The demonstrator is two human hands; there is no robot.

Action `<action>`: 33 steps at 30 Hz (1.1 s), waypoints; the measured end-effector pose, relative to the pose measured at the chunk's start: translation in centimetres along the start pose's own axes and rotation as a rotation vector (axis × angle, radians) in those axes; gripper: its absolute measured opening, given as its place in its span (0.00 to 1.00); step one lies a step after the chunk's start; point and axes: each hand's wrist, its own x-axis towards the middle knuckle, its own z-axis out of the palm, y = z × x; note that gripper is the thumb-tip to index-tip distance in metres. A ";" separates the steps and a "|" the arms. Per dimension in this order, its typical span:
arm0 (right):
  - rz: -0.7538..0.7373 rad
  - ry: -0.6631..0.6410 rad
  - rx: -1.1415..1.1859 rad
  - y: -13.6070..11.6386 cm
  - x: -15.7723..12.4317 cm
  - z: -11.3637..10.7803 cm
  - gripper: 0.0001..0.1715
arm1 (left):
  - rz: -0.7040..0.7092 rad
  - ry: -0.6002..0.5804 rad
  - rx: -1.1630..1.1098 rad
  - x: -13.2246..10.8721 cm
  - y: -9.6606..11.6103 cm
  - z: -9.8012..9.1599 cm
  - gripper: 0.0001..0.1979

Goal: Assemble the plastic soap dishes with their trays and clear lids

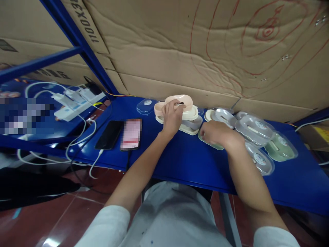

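My left hand (172,116) reaches over a stack of plastic boxes, its curled fingers at the rim of a pale pink box (183,100). A small dark piece shows by the fingertips; I cannot tell what it is. Under the pink box are a cream box (191,113) and a grey one (195,122). My right hand (218,132), slightly blurred, is closed above a green box (218,147) on the table. Its fingers point down and away, and what they hold is hidden.
Several clear-lidded boxes (254,130) in grey and green lie at the right of the blue table (190,164). A clear lid (145,107) lies left of the stack. Two phones, a black one (109,134) and a lit one (131,134), lie nearer. Cables run from a power strip (74,106).
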 end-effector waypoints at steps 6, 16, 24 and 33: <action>0.156 0.108 -0.047 0.4 -1.4 3.9 0.22 | 0.088 0.043 -0.168 0.3 -0.8 0.3 0.14; 0.085 0.330 -0.067 2.4 -2.6 7.7 0.24 | 0.149 -0.052 -0.131 -0.3 0.7 0.2 0.13; -0.066 0.758 0.128 3.1 -1.5 8.0 0.27 | 0.281 -0.102 -0.165 -1.2 2.7 -0.3 0.20; 0.272 0.901 0.102 10.2 -3.2 6.7 0.31 | 0.462 -0.290 -0.169 -2.4 4.5 0.6 0.16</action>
